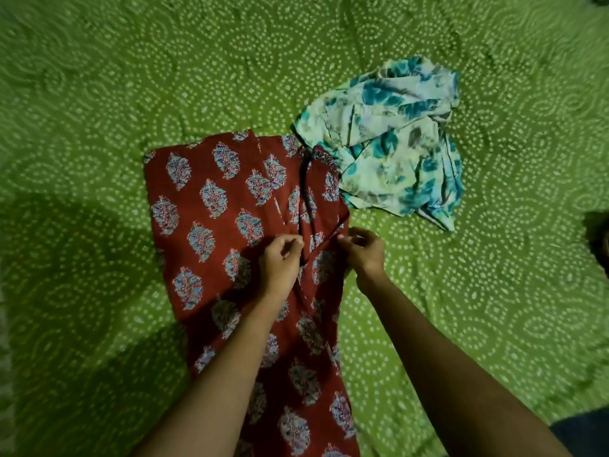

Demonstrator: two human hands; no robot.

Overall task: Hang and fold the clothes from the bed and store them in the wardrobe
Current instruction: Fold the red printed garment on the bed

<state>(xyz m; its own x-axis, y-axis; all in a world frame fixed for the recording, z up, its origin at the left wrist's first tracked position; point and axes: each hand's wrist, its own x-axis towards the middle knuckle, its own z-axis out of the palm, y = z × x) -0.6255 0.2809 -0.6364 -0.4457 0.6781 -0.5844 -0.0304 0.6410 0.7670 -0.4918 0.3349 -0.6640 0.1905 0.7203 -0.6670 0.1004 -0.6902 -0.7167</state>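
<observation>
Fold step: red garment (204, 209) flat on the bed (99, 94), mid-surface.
We pinch its turned-in flap with left hand (280, 258) and right hand (362, 250), close together, to square the fold; floral garment (395, 143) lies crumpled, touching its far corner.

Left hand (280, 262), right hand (362, 250): pinch grip on red garment (211, 206) atop green bedspread (99, 94).

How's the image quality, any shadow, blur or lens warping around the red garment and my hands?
Head view: dim light, no glare; a broad shadow darkens the green bedspread lower left and the red garment near the camera; the dotted pattern smears and bows toward the frame edges; the left hand and right hand, pinching red cloth, look soft.
</observation>
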